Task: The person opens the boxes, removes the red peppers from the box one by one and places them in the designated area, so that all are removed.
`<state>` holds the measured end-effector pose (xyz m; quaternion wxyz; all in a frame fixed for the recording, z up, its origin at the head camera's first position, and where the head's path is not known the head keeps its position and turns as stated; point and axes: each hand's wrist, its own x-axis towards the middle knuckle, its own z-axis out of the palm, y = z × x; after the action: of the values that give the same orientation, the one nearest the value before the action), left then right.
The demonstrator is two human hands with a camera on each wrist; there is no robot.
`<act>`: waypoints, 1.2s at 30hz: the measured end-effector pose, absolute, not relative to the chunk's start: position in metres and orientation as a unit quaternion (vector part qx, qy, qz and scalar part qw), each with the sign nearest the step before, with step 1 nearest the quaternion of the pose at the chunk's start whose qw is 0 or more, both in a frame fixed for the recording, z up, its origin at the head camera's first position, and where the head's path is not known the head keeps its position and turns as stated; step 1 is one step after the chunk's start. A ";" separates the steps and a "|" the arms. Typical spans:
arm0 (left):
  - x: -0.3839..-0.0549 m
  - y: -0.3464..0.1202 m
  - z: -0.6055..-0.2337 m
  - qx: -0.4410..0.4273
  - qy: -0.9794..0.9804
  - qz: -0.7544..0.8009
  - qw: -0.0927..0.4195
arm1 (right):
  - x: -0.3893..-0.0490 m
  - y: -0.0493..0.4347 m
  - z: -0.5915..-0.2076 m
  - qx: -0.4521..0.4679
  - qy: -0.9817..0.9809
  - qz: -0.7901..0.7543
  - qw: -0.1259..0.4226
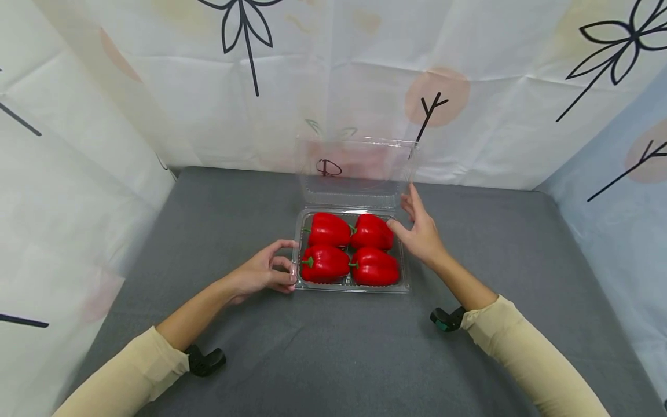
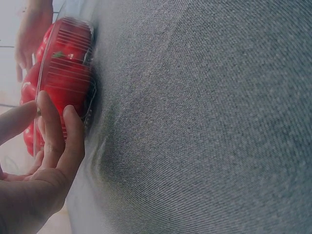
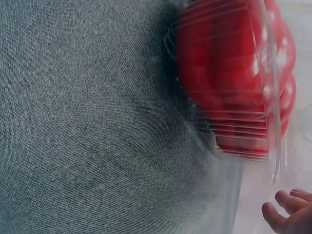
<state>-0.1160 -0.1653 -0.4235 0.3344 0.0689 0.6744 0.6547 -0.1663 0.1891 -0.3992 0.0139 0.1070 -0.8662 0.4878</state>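
Several glossy red bell peppers [image 1: 376,267] with green stems lie in two rows inside a clear plastic clamshell container [image 1: 354,288]. Its see-through lid [image 1: 359,168] stands raised at the far side. At the container's left rim, my left hand [image 1: 266,271] pinches the edge between thumb and fingers; the left wrist view shows the thumb [image 2: 17,121] on one side of the rim. My right hand [image 1: 421,231] is at the far right corner with fingers extended beside the lid. Its thumb reaches toward the back right pepper [image 1: 372,231]; contact is unclear.
The container sits on a table with a grey cloth [image 1: 333,359]. Pale patterned fabric [image 1: 333,75] hangs behind the table and along its sides, close behind the raised lid. A dark strap-on device sits on each wrist.
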 end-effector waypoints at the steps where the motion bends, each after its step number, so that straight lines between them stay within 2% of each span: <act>1: -0.116 -0.165 -0.424 0.070 0.675 0.654 0.335 | -0.167 0.190 -0.400 0.104 -0.868 0.486 0.011; 21: -0.113 -0.166 -0.424 0.076 0.674 0.655 0.333 | -0.170 0.190 -0.406 0.075 -0.880 0.465 -0.052; 25: -0.113 -0.166 -0.425 0.078 0.674 0.654 0.335 | -0.164 0.189 -0.408 0.079 -0.901 0.425 -0.032; 31: -0.112 -0.166 -0.425 0.079 0.669 0.658 0.336 | -0.151 0.186 -0.404 0.132 -0.920 0.367 0.033; 36: -0.113 -0.166 -0.425 0.075 0.671 0.657 0.336 | -0.139 0.185 -0.399 0.187 -0.915 0.358 0.010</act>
<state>-0.1125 -0.1657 -0.4248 0.3361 0.0749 0.6710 0.6567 -0.1394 0.1846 -0.3988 0.0101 0.1873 -0.9147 0.3581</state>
